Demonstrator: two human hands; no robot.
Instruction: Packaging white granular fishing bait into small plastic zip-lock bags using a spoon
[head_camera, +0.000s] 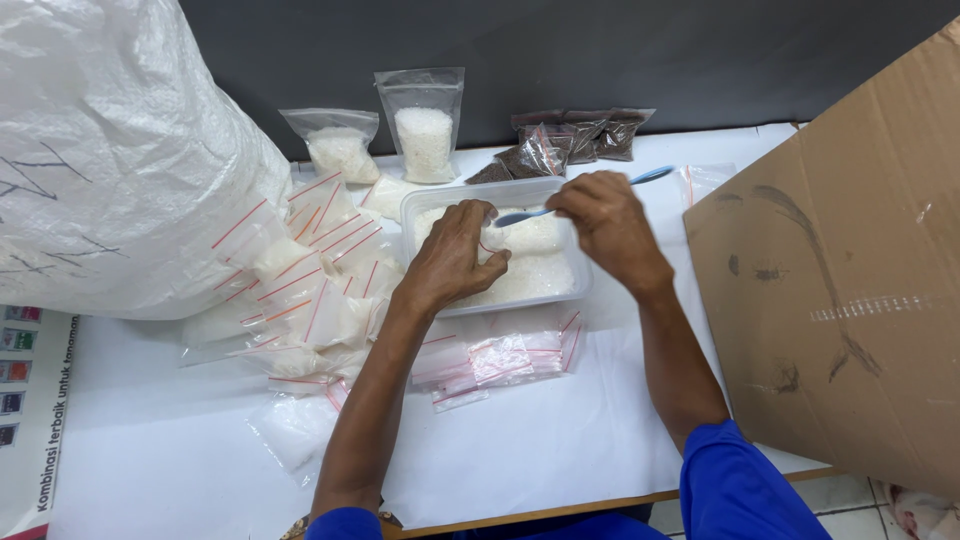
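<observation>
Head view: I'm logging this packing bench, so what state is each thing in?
Left hand: fingers pinching a small bag over the tub.
Right hand: holding the blue spoon, bowl pointing into the tub.
Clear tub: lidless, holding white granules.
Two standing bags: upright, part filled with white granules.
Dark-filled bags: lying in a pile.
Empty zip bags: flat, stacked.
Cardboard sheet: leaning, tilted.

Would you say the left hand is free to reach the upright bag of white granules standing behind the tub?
Probably yes: the left hand sits in the clear tub, and nothing blocks the upright bag just beyond.
</observation>
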